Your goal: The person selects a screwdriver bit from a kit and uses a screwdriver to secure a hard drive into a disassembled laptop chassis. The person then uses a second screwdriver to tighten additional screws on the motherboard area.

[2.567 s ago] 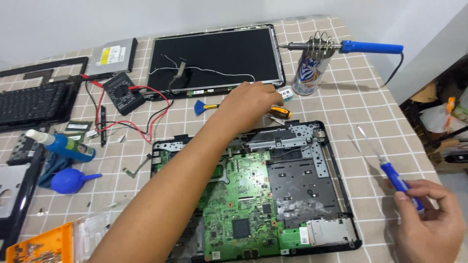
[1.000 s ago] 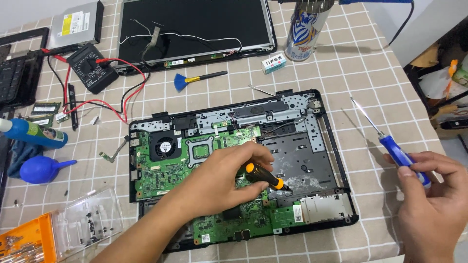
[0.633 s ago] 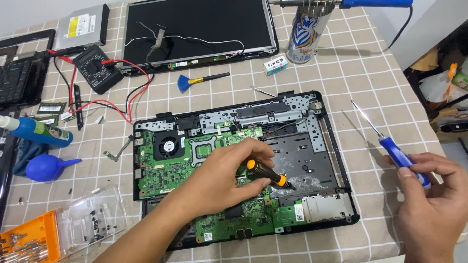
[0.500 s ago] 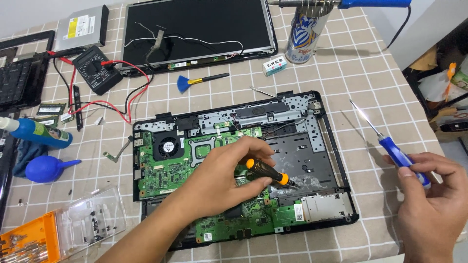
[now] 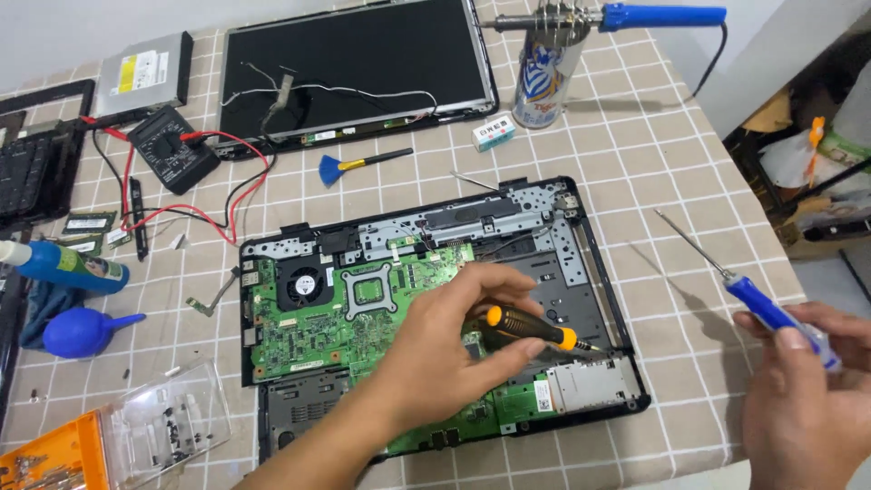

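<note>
Counter (image 5: 653,181), checked cloth, carries everything. Largest item: detached screen panel (image 5: 363,68) at 12 o'clock. Below it the opened laptop base (image 5: 581,263), its green motherboard (image 5: 308,336) exposed.

Change noted: 2.6 s ago our left hand (image 5: 454,345) was reaching toward 12 o'clock for a tool; it has since come back over the board and settled. It is now closed around the orange-and-black screwdriver (image 5: 531,328), tip pointing to 3 o'clock, down beside the metal card slot (image 5: 590,386). We judge a screw there is being worked.

Right hand (image 5: 803,399) at 4 o'clock, off the base, fingers wrapped on the blue screwdriver (image 5: 762,304), shaft aimed toward 11 o'clock, unchanged across frames.

Small blue brush (image 5: 349,166) lies near the panel.
</note>
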